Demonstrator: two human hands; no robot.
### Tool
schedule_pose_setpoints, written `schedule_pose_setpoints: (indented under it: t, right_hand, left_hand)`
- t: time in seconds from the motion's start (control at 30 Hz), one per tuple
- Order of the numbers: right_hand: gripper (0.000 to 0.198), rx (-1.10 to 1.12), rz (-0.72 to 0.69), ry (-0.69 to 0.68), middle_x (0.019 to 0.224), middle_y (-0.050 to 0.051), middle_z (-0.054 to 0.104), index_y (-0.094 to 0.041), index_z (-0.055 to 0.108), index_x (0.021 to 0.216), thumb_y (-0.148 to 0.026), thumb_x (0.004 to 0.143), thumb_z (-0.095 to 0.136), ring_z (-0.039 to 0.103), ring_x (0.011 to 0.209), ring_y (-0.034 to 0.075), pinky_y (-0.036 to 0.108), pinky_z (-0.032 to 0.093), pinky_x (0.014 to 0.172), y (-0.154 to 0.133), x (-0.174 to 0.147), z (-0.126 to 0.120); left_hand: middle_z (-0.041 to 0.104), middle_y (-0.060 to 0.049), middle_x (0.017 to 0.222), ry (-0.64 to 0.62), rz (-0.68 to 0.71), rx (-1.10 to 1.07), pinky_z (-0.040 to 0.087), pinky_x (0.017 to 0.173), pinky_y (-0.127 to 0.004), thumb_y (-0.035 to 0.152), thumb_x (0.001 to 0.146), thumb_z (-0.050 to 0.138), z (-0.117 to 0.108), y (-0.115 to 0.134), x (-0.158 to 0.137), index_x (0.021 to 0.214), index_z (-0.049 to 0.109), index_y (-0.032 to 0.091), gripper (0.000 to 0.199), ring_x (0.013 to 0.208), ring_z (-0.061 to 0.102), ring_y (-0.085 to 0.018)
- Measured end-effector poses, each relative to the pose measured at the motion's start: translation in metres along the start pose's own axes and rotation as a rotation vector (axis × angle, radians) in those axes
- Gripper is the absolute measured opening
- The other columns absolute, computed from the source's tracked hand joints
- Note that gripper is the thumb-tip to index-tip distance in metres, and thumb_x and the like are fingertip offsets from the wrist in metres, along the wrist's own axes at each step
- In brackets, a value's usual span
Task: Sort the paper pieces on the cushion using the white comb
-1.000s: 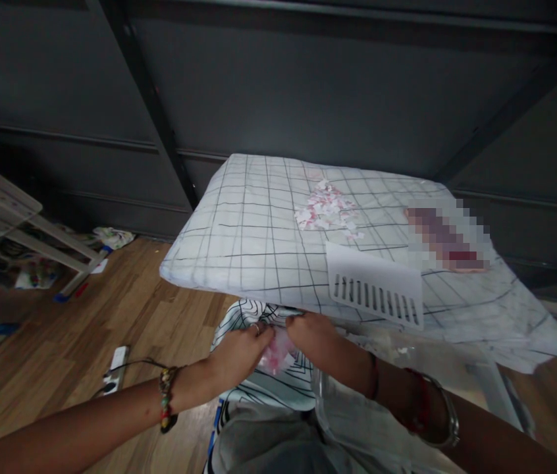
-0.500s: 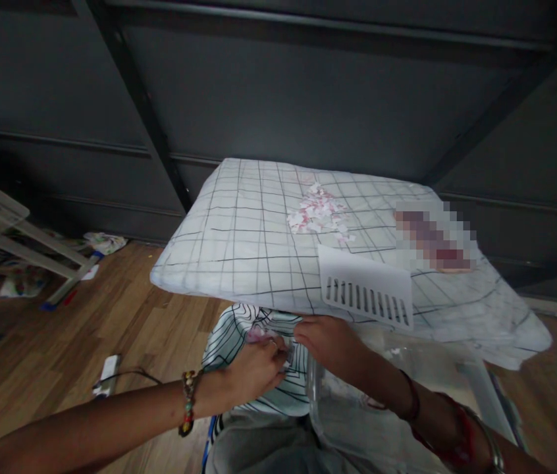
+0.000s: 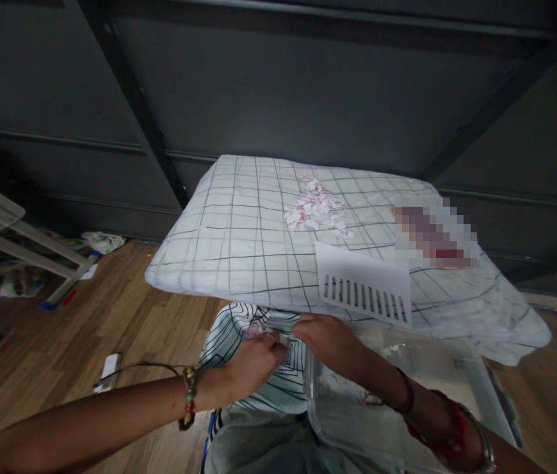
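A small pink packet (image 3: 253, 331) is partly hidden by the left hand (image 3: 253, 363); pale pink is shown at its upper left end, and something clear and shiny can be seen beyond the knuckles. It is held above the black-lined, pale green cloth (image 3: 278, 390), just in front of the person's lap. The left fingers are closed around it, with the back of the hand turned up and the forearm brought in from the lower left. The right hand (image 3: 325, 337) is bent at the wrist beside it, with its fingers curled in; whether anything is pinched there cannot be told.

Beneath the right forearm, a clear plastic box (image 3: 340, 424) is placed. Ahead, a raised surface is covered by a white checked cloth (image 3: 239, 230), on which a heap of pink and white paper scraps (image 3: 315, 209), a slotted white card (image 3: 365, 280) and a blurred-out reddish item (image 3: 434, 238) are laid. Behind it, dark wall panels (image 3: 283, 99) are seen; a wooden floor (image 3: 160, 336) is shown at left.
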State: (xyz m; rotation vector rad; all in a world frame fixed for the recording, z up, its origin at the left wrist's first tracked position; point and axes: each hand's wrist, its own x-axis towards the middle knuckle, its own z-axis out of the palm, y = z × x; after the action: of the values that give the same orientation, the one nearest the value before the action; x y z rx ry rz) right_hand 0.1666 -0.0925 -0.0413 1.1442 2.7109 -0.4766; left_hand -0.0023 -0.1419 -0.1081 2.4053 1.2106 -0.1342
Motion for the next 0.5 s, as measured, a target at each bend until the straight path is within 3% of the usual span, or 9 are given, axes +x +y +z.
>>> schedule_pose_setpoints:
  t: [0.27,0.5]
  right_hand:
    - [0.025,-0.074,-0.009,-0.052,0.083,0.008,0.068,-0.015,0.067,0.078,-0.005,0.083,0.045,0.064,0.079,0.017,0.025,0.045,0.064,-0.009,0.01,0.007]
    - [0.014,-0.135,-0.044,-0.091,0.083,0.009,0.067,-0.014,0.066,0.083,-0.014,0.086,0.052,0.064,0.079,0.017,0.026,0.049,0.064,-0.011,0.027,0.024]
  left_hand:
    - [0.064,-0.004,0.092,0.064,-0.084,-0.203,0.046,0.075,-0.022,0.005,0.088,0.051,-0.027,-0.012,-0.019,0.085,0.06,0.016,0.014,0.086,0.062,-0.016]
    - [0.066,-0.003,0.088,0.11,-0.14,-0.266,0.045,0.075,-0.024,0.004,0.085,0.051,-0.031,-0.02,-0.025,0.083,0.06,0.016,0.016,0.085,0.062,-0.016]
